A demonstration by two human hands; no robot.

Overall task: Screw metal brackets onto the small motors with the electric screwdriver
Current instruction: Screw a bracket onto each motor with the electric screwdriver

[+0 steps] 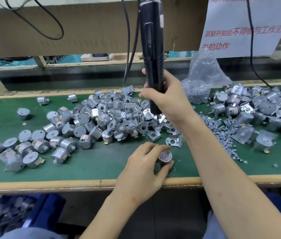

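I can read the red Chinese print on the white paper sign hanging at the upper right: "录制开始后不得做与工作无关的动作"; the line above it is cut off at the top. Labels on the motors are too small to make out. The bench is covered by a green mat with a pale wooden front edge, and a brown cardboard panel crosses behind it with black cables hanging down. The right hand is wrapped round the lower body of the black electric screwdriver, which stands nearly upright with its bit over the heap of metal brackets. The left hand pinches one small motor between thumb and curled fingers; it stands shaft-up on the mat near the front edge, just beside a loose bracket. A large pile of bare motors spreads to the left, and motors with brackets on them lie to the right. A clear plastic bag of screws sits behind the right wrist, with scattered screws beside the forearm. A blue bin sits below the bench at left.
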